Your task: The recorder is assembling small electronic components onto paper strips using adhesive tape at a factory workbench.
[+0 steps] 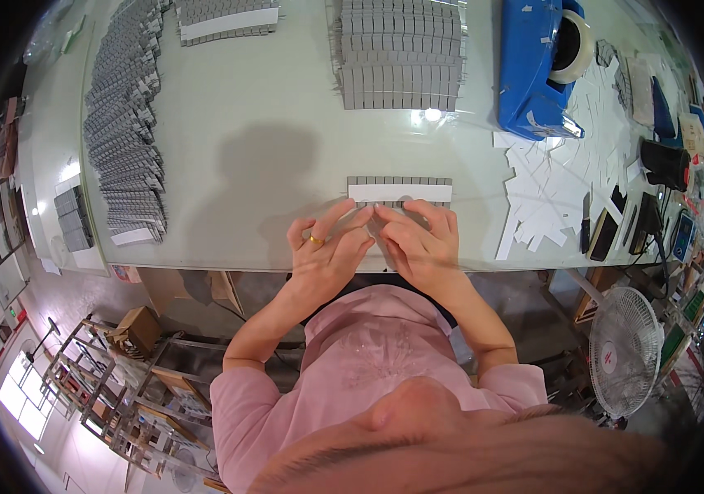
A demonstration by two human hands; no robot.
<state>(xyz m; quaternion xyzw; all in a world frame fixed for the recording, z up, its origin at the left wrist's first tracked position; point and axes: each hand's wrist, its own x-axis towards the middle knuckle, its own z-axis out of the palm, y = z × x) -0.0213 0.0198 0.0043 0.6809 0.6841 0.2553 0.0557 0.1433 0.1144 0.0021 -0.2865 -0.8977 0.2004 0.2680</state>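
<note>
A short row of small grey tiles (378, 180) lies on the table before me, with a white strip (401, 193) running along its length. My left hand (329, 247), a gold ring on one finger, has its bent fingertips at the near edge of this row. From the other side my right hand (419, 243) meets the same edge, its fingers curled and its index fingertip close to the left one. Both hands seem to pinch or press the row near its middle. The thumb tips are partly hidden under the fingers.
A blue tape dispenser (525, 74) with a roll stands at the right, above scattered white strips (537, 198). Stacked grey tile rows (401, 66) lie ahead; a long overlapping pile (125, 123) runs down the left. A fan (625, 352) stands beyond the table's right front edge.
</note>
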